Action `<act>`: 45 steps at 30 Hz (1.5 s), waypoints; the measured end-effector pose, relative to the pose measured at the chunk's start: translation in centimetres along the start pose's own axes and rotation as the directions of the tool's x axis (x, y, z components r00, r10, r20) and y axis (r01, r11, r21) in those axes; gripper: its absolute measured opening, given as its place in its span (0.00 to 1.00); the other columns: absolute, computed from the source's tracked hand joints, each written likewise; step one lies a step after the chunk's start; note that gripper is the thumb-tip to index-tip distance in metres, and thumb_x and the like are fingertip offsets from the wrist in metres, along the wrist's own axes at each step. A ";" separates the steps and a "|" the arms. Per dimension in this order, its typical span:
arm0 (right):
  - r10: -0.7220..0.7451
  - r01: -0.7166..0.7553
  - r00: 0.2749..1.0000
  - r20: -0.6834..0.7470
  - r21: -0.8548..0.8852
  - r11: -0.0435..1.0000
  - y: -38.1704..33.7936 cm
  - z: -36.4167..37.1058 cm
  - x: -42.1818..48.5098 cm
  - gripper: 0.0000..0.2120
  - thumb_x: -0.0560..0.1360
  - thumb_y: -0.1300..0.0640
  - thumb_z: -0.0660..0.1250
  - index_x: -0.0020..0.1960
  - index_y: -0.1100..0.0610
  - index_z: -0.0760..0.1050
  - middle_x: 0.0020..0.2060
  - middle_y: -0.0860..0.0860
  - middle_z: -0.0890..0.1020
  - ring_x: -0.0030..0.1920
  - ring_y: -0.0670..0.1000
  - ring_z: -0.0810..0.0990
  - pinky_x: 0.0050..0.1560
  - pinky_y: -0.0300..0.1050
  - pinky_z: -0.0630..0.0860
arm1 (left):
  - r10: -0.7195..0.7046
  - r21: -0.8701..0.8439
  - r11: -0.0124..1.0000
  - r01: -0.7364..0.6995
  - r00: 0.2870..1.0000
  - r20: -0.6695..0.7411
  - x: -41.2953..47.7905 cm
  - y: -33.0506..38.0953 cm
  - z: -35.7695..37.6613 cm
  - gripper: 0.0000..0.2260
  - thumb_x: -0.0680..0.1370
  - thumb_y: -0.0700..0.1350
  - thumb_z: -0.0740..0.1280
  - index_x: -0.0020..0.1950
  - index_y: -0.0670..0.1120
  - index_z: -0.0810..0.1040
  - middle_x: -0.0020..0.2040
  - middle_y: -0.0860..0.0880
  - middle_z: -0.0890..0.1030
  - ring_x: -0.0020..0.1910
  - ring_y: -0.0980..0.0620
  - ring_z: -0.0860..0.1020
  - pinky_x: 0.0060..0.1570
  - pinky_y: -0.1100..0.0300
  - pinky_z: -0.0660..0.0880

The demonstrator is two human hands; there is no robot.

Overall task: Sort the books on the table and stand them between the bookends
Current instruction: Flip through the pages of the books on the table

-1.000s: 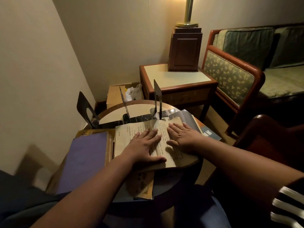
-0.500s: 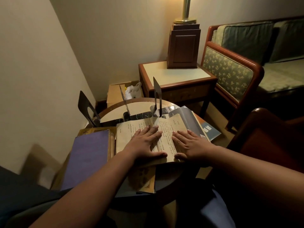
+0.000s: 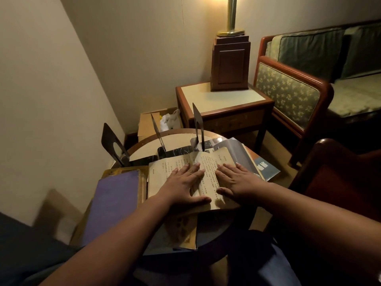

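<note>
An open yellowed book [image 3: 165, 168] with printed text lies flat on the round table [image 3: 148, 149]. My left hand [image 3: 181, 188] presses flat on its left page with straight fingers, and my right hand [image 3: 237, 180] lies flat on its right page. A purple-covered book [image 3: 113, 201] rests at the left, over a yellow one. More books stick out below the open book [image 3: 185, 232] and at the right, one grey [image 3: 235, 149] and one blue [image 3: 266, 168]. Three black bookends stand behind: left [image 3: 113, 143], middle [image 3: 157, 133], right [image 3: 198, 126].
A wooden side table [image 3: 224, 104] with a lamp base [image 3: 229, 62] stands behind the round table. An upholstered sofa [image 3: 299, 89] fills the right, a red-brown chair [image 3: 338, 176] sits close at right. A cardboard box [image 3: 148, 124] with a white bag lies by the wall.
My right hand slid from the middle of the open book out onto its right page. The left hand has stayed on the left page. The view shifted slightly.
</note>
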State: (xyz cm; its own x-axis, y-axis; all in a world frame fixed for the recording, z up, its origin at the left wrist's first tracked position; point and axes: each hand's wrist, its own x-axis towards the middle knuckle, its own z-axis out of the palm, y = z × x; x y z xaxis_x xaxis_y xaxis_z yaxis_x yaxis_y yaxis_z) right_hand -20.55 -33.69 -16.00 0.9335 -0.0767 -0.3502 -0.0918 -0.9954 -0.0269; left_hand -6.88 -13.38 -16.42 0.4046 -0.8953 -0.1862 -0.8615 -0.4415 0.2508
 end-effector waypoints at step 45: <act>-0.169 0.336 0.915 -0.366 0.461 0.822 -9.0 -5.2 2.2 0.28 0.80 0.46 0.64 0.77 0.40 0.58 0.78 0.43 0.58 0.77 0.49 0.60 0.74 0.49 0.63 | -0.331 -0.640 0.634 0.433 0.901 0.282 -2.7 -7.8 -15.8 0.19 0.72 0.37 0.74 0.62 0.49 0.82 0.62 0.46 0.75 0.60 0.47 0.75 0.56 0.56 0.79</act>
State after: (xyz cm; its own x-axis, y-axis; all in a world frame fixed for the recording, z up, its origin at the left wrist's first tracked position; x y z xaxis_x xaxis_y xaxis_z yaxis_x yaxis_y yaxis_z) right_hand -15.85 -25.23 -11.67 0.9967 0.0766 0.0269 0.0782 -0.8172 -0.5710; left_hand 3.63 -8.46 -2.86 0.5627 -0.6439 -0.5183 -0.1747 -0.7055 0.6868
